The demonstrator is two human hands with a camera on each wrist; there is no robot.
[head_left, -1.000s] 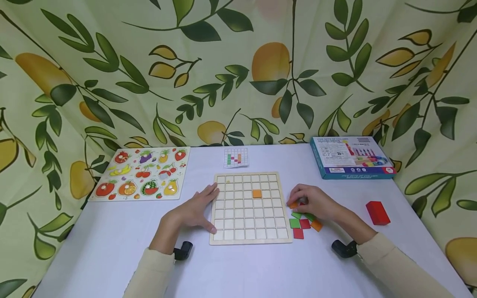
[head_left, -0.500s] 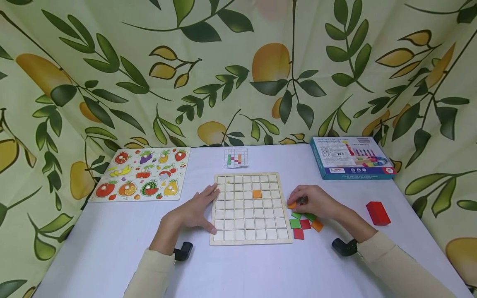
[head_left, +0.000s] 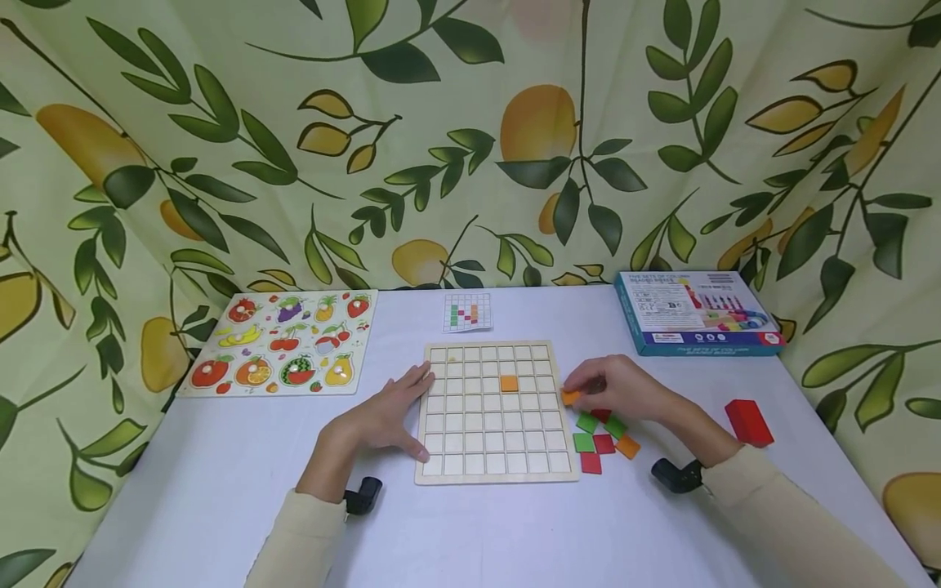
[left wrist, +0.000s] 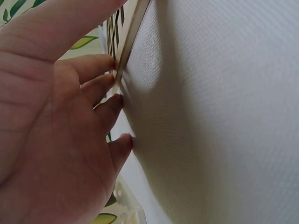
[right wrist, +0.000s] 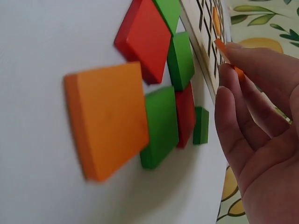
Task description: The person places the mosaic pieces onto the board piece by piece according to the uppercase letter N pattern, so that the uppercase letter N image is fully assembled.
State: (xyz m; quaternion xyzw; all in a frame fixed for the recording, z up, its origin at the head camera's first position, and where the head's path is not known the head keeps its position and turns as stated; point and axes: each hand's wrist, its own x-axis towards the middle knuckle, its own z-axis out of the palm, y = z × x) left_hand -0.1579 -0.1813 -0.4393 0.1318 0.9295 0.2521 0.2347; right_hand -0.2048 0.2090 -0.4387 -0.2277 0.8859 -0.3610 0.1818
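A wooden grid board lies on the white table, with one orange square tile in a cell of its upper part. My left hand rests spread at the board's left edge, thumb near the lower corner; the left wrist view has its fingertips along the rim. My right hand pinches another orange tile between thumb and fingers, right at the board's right edge. Below that hand lie loose tiles: several green and red ones, such as a red tile, and an orange tile, large in the right wrist view.
Behind the board is a small pattern card with coloured squares. A fruit puzzle board lies at the back left. At the back right sits a flat teal box, with a red block in front of it.
My right hand has lifted slightly and shifted left toward the board with the orange tile, uncovering more of the red and green tiles. My left hand stays in place.
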